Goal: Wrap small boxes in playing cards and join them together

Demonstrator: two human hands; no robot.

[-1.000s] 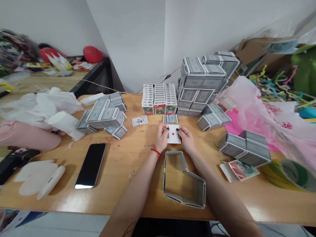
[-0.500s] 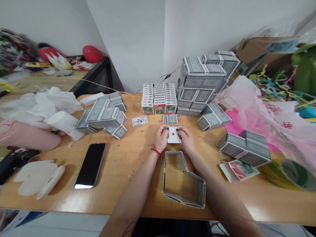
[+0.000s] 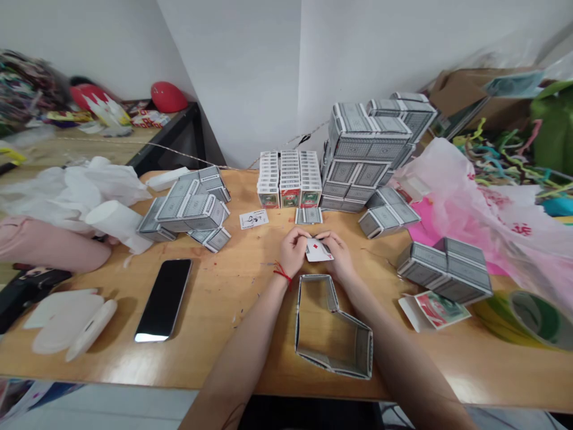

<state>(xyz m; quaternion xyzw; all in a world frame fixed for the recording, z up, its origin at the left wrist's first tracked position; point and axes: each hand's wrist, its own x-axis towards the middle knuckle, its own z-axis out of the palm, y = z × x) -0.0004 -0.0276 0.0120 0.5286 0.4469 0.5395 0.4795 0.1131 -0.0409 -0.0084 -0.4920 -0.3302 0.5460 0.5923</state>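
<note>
An ace of diamonds playing card [image 3: 317,249] is pinched between both my hands, its face towards me and its far right part bent. My left hand [image 3: 294,248], with a red string at the wrist, grips the card's left side. On its right side my right hand [image 3: 336,249] has its fingers closed on the card. Between my forearms stands an open frame of joined cards [image 3: 333,310], hollow in the middle. Just beyond my hands lies a small group of face-down cards [image 3: 308,215]. A joker card [image 3: 253,219] rests to the left.
Card boxes [image 3: 290,179] stand in rows at the back. A tall stack of card blocks [image 3: 367,155] rises right of them, with more card blocks [image 3: 447,269] nearer and others [image 3: 188,206] at left. A phone [image 3: 164,300] and yellow tape [image 3: 528,316] lie on the table.
The ace of diamonds has tilted and bent between my fingers, where it was flat before. My fingers have shifted slightly along its far edge.
</note>
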